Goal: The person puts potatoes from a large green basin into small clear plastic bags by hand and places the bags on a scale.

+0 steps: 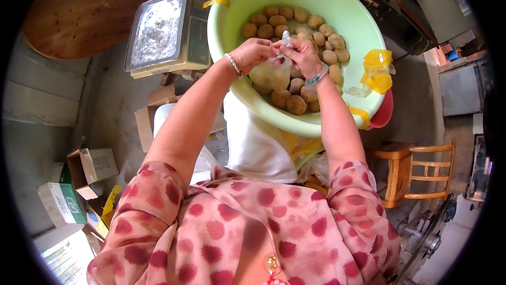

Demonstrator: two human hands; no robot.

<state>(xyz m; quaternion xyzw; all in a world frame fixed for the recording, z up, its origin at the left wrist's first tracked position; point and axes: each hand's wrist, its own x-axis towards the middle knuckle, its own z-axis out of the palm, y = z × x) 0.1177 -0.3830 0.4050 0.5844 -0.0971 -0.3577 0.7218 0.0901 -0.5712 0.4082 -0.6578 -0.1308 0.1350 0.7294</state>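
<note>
A small clear plastic bag [280,75] hangs between my two hands over a big pale green basin [361,29]. Its neck is gathered, and something pale and rounded seems to fill it, though I cannot make out what. My left hand [252,54] pinches the bag's neck from the left. From the other side my right hand [302,56] grips the twisted plastic, and a whitish end sticks up above its fingers. Below lie many round brown, potato-like pieces [296,104] on the basin's bottom. Both hands partly hide them.
Left of the basin stands a weighing scale [158,29] with a shiny metal tray. Yellow plastic [377,69] is stuck on the basin's right rim, above a red bowl [383,110]. A wooden chair [429,171] stands at right, open cardboard boxes [95,166] at lower left.
</note>
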